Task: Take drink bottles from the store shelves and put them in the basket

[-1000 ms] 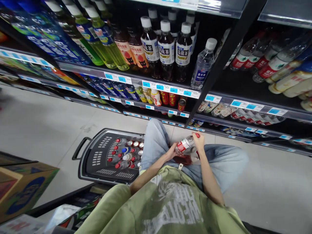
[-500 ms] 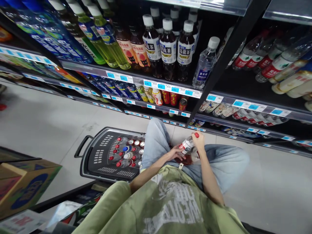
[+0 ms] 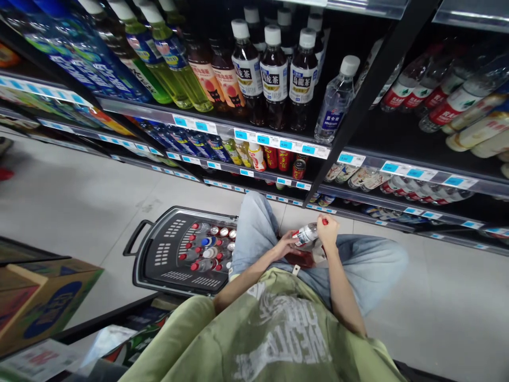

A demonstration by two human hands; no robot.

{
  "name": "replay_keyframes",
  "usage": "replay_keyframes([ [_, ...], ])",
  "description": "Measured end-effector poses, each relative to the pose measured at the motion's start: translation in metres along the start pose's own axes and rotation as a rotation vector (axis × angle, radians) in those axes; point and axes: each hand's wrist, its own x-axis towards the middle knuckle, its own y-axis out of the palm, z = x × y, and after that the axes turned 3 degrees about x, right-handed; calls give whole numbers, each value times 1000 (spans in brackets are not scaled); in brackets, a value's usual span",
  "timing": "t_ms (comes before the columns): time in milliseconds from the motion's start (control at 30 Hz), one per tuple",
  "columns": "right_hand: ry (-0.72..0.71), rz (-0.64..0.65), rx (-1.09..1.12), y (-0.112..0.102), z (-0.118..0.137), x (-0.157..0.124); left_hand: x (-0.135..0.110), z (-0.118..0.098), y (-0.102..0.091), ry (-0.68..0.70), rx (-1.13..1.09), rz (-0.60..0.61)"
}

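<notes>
A clear plastic bottle (image 3: 307, 235) with a white and red label lies tilted above my lap. My left hand (image 3: 285, 245) is closed around its lower end. Up at the neck, my right hand (image 3: 328, 232) grips the bottle by its red cap, which shows between the fingers. Below the bottle, between my legs, is a reddish-brown thing (image 3: 300, 259) whose kind I cannot make out. To the left of my knee stands a dark shopping basket (image 3: 155, 276) with several bottles and cans in it, many with red caps.
Drink shelves (image 3: 222, 127) with price tags run across in front of me. Oolong tea bottles (image 3: 273, 79) and a clear water bottle (image 3: 336, 101) stand on the upper one. A cardboard box (image 3: 51, 297) sits at the lower left. Grey tiled floor (image 3: 433, 297) shows right.
My right hand has shifted slightly right and turned at the bottle's cap. The bottle lies a little flatter. My left hand stays at its lower end.
</notes>
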Motion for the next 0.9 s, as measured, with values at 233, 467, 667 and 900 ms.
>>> replay_keyframes([
  [233, -21, 0, 11, 0, -2, 3, 0, 0, -2, 21, -29, 7],
  [467, -23, 67, 105, -10, 1, 9, 1, 0, -9, -188, 131, 166],
  [667, -47, 53, 66, -9, 1, 6, 2, -1, -4, -113, 66, 75],
  [900, 0, -4, -42, -4, -3, 6, -5, -3, 6, 106, 96, -65],
])
